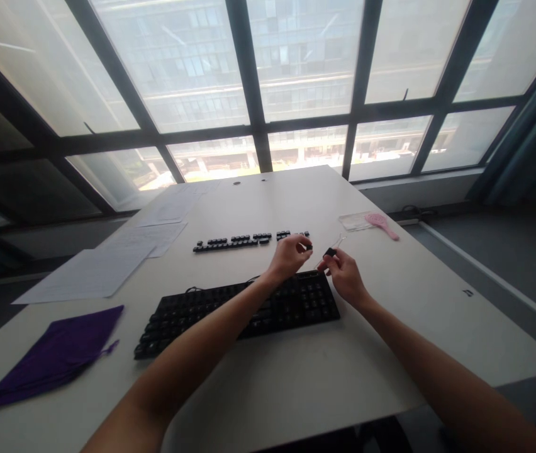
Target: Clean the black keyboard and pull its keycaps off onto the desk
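Note:
A black keyboard [312, 305] lies slanted across the near part of the white table, partly hidden under my left forearm. Past its top right corner, my left hand [289, 257] pinches a small black keycap [309, 248] between thumb and fingertips. Close beside it on the right, my right hand [344, 275] is closed round a keycap puller [330, 252] with a black middle and thin wire loops that point up and away. Behind the keyboard, loose black keycaps [225, 244] stand in rows; my left hand hides some of them.
Printed paper sheets [89, 274] cover the left side of the table. A folded purple cloth bag [55, 352] lies at the near left. Toward the right edge are a pink hairbrush [380, 223] and a clear plastic bag [355, 221]. Large windows [306, 63] rise behind the table.

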`<action>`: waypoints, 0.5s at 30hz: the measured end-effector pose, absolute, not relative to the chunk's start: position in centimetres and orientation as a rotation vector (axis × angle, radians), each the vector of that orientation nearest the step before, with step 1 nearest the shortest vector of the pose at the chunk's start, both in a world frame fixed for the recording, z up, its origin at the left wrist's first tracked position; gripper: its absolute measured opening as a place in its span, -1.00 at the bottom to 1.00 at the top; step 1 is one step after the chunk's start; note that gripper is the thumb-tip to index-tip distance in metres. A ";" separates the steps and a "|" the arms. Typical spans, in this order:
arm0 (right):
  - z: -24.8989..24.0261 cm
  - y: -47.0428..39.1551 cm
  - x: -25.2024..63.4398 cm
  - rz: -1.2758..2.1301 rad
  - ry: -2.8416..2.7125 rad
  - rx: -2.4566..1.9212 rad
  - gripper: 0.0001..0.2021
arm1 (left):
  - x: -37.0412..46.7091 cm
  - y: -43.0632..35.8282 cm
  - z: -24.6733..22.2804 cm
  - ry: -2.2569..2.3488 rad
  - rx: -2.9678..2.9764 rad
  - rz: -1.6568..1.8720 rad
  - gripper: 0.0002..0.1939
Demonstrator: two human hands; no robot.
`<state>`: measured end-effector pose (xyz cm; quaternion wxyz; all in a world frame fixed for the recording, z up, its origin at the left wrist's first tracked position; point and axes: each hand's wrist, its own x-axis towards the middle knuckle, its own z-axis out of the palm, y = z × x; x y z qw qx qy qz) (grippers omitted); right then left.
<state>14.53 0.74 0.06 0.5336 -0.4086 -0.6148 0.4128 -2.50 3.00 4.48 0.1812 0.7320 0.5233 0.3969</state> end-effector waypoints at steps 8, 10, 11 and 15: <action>0.3 0.3 14.3 0.921 -1.548 -0.974 -0.79 | -0.9 12.2 2.5 1.698 2.484 0.615 -0.89; 0.5 0.3 14.4 0.921 -1.549 -0.973 -0.79 | -0.3 13.6 2.0 1.734 2.501 0.577 -0.90; 0.6 0.3 14.5 0.918 -1.549 -0.974 -0.79 | -0.1 14.3 1.9 1.753 2.493 0.558 -0.89; 0.8 0.3 14.7 0.920 -1.546 -0.980 -0.79 | -0.3 16.4 2.2 1.813 2.438 0.475 -0.85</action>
